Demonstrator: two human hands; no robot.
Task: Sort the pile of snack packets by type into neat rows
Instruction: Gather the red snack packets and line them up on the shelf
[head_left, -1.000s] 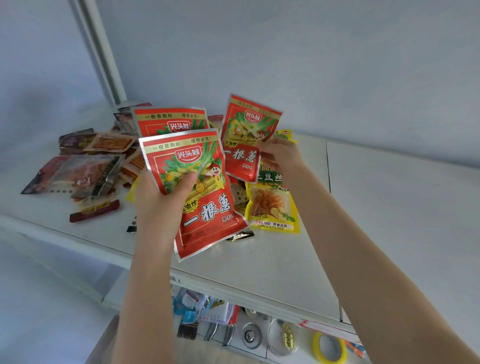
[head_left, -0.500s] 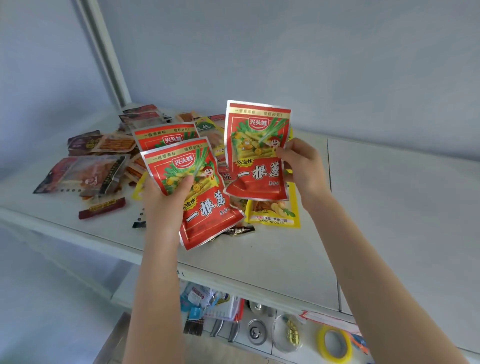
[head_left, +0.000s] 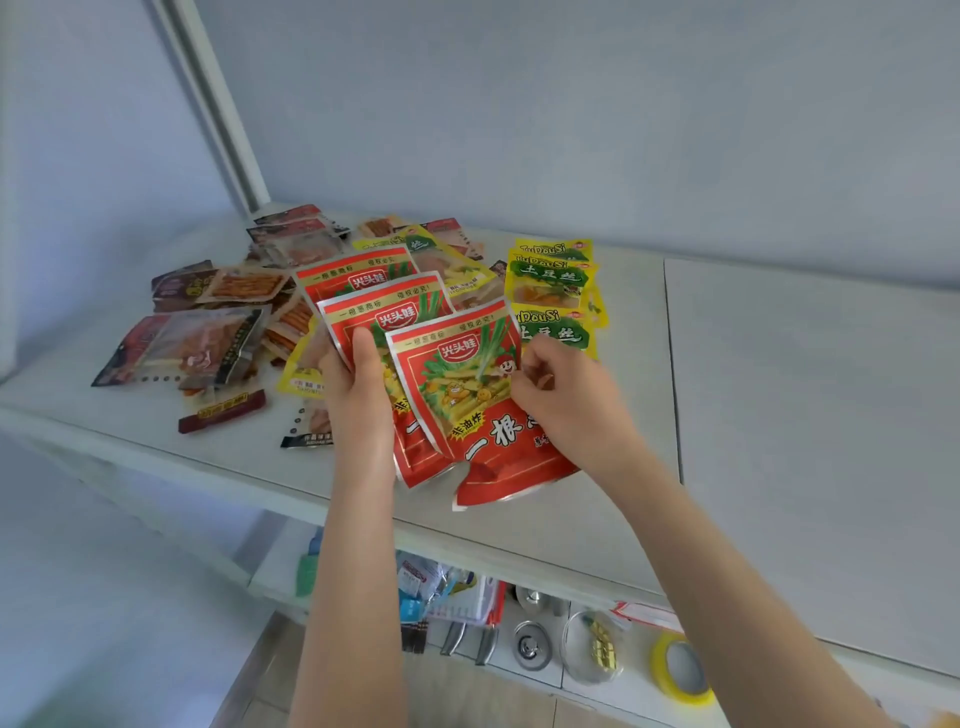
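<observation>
The red packets (head_left: 457, 374) carry silver borders, a gold top band and green-and-yellow stalk artwork (white characters lower down), the yellow packets (head_left: 550, 280) bear green leaf-shaped labels, and the dark brown packets (head_left: 182, 348) show orange contents, all over a white table (head_left: 779, 415).

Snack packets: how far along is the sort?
Early. Done: no neat rows yet; a few yellow packets lie loosely together. In hand: left hand and right hand hold red packets, fanned. To do: the mixed pile on the table is jumbled.
</observation>
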